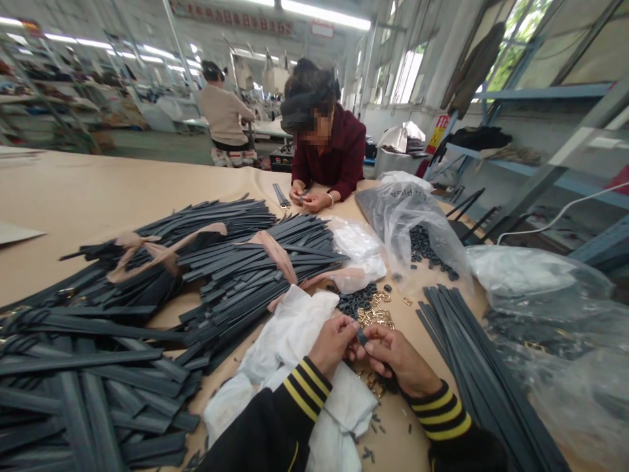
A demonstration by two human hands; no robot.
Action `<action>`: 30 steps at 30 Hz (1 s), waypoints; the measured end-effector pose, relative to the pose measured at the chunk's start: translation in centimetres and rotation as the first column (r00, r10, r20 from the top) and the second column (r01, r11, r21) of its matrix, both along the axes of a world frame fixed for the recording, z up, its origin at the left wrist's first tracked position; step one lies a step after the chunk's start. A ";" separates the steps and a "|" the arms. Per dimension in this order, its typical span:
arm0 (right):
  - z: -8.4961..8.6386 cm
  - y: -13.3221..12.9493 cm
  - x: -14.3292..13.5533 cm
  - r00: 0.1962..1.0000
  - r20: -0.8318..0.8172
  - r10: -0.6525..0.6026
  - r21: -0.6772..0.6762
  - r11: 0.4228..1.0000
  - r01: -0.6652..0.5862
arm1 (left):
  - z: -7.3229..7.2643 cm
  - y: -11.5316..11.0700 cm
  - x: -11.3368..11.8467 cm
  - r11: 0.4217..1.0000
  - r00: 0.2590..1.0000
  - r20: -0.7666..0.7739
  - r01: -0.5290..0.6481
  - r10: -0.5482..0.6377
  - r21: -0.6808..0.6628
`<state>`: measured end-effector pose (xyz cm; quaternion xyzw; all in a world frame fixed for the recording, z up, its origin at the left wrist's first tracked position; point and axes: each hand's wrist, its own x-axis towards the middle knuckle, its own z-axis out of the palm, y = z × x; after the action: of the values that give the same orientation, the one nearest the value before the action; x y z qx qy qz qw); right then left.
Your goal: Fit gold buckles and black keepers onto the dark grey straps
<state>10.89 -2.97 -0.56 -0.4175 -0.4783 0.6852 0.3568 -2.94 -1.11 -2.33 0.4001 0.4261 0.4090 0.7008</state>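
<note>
My left hand (337,344) and my right hand (396,357) meet over the table, fingers pinched together on a small dark strap loop (362,336). Its exact shape is partly covered by my fingertips. Just beyond them lies a heap of gold buckles (377,316), beside a pile of small dark loops (354,301). More gold metal pieces (372,383) show below my hands. A crumpled white cloth (275,354) spreads under and beside my left forearm. Long dark straps (484,367) lie to the right of my right hand.
Bundles of dark straps (255,262) tied with pinkish cloth fill the left side, with loose straps (83,393) nearer. Clear plastic bags (417,216) stand to the right, one with dark loops. Across the table a co-worker (327,151) leans in, handling a small piece; another person (223,111) sits behind.
</note>
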 end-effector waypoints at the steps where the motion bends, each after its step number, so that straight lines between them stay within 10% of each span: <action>1: 0.0 0.0 0.0 1.000 0.003 -0.001 0.010 1.000 0.001 | 0.0 -0.1 0.0 0.999 0.999 -0.047 -0.022 0.024 0.042; 3: 0.2 -0.1 0.0 1.000 0.002 -0.021 0.015 1.000 0.021 | 0.1 -0.3 0.0 0.961 0.969 -0.183 -0.114 0.163 0.252; 6: 0.4 -0.1 0.2 0.998 0.011 -0.065 0.018 0.998 0.065 | 0.4 -0.7 0.0 0.747 0.877 -0.320 -0.063 0.358 0.662; 10: 0.4 -0.1 0.5 0.995 0.062 -0.077 0.044 0.996 0.074 | 0.6 -1.1 0.1 0.587 0.842 -0.393 0.117 0.369 0.801; 15: 0.4 -0.1 0.5 0.989 0.125 -0.084 0.076 0.994 0.075 | 0.2 -1.3 0.2 0.605 0.799 -0.439 0.122 0.410 0.787; 22: 1.1 0.0 1.2 0.987 0.102 -0.128 0.068 0.990 0.121 | 0.7 -1.0 -0.3 0.775 0.850 -0.412 0.007 0.328 0.632; 30: 0.1 -0.1 0.9 0.975 0.212 -0.059 0.151 0.988 0.027 | 0.5 -1.1 0.0 0.749 0.828 -0.505 0.171 0.243 0.640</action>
<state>11.82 -3.12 -0.43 -0.4726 -0.5542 0.5907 0.3474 -2.92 -2.20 -1.85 0.7142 0.4471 0.4112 0.3478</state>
